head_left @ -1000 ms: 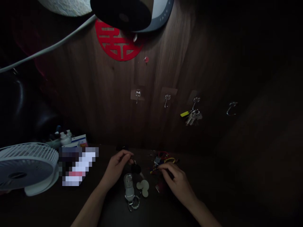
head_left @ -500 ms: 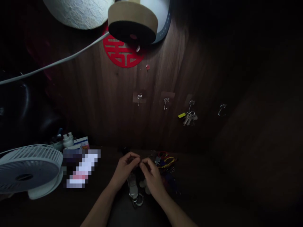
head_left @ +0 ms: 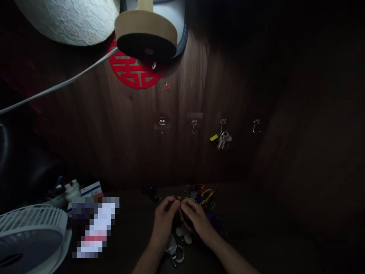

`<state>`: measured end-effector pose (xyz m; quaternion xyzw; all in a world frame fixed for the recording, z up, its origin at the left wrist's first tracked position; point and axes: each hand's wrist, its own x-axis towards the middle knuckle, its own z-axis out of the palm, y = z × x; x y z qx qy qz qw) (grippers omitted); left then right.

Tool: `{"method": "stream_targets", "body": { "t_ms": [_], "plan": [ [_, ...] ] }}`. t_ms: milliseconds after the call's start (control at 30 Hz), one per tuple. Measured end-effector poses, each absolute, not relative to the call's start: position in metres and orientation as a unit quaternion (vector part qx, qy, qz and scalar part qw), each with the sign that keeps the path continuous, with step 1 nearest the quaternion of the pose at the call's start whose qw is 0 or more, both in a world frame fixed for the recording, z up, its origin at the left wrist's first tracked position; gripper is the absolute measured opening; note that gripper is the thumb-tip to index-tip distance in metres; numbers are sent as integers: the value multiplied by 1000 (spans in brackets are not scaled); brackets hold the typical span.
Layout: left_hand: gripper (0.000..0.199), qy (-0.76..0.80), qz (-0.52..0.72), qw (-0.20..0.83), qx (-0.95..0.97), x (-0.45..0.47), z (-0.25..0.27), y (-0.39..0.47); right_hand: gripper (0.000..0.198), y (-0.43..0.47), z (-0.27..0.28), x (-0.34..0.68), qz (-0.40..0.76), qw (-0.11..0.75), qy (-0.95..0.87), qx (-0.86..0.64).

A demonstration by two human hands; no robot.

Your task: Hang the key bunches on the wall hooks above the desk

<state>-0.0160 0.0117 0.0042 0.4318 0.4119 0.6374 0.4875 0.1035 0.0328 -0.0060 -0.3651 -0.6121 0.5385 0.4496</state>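
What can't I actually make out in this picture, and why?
All in the head view:
What the left hand and right hand pinch, if anything: too small and dark.
The silver fob, upper part: covered by the left hand.
The white fan, outer side: cut off by the left edge.
The red emblem, upper part: behind the round wooden thing.

Small, mostly hidden thing (head_left: 180,209) between left hand (head_left: 164,217) and right hand (head_left: 199,218)

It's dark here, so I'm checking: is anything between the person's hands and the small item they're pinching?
Nothing visible: the left hand and right hand pinch the small item, too dim to identify. The pale three-lobed pendant shows lower in the picture, clear of their grip.
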Motion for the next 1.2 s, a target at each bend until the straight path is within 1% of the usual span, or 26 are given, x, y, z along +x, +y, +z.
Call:
{"method": "stream_targets", "body": {
  "t_ms": [67,133,233,300,367,433,533,633,767,867,967,1067,1200],
  "plan": [
    [23,409,645,501,407,-15,3,12,33,34,-2,106,484,453,-656,-362],
    [22,418,653,486,404,-14,2,12,27,34,2,109,432,449,-692,-365],
    [25,439,663,452,404,-15,4,11,18,34,7,110,404,442,-715,-362],
    [28,443,671,441,398,-16,9,10,12,32,8,109,414,436,-717,-353],
    [30,437,683,439,387,-17,15,7,18,29,7,107,442,417,-712,-352],
    [31,433,695,433,377,-18,21,4,23,26,4,104,492,379,-696,-359],
    [30,452,701,395,384,-21,33,0,13,24,-4,99,556,334,-666,-367],
    [30,473,692,350,418,-24,48,1,14,26,-10,98,555,351,-655,-372],
    [24,474,698,296,448,-31,77,22,19,29,-9,100,482,402,-672,-393],
    [21,473,711,240,462,-37,106,46,21,26,0,101,457,407,-676,-411],
    [19,470,716,199,477,-39,134,68,18,14,17,104,458,365,-688,-429],
    [19,462,728,173,475,-40,153,87,16,1,33,113,412,299,-775,-374],
    [23,455,738,166,469,-39,159,103,10,-2,36,138,393,232,-841,-290]
  ]
}}
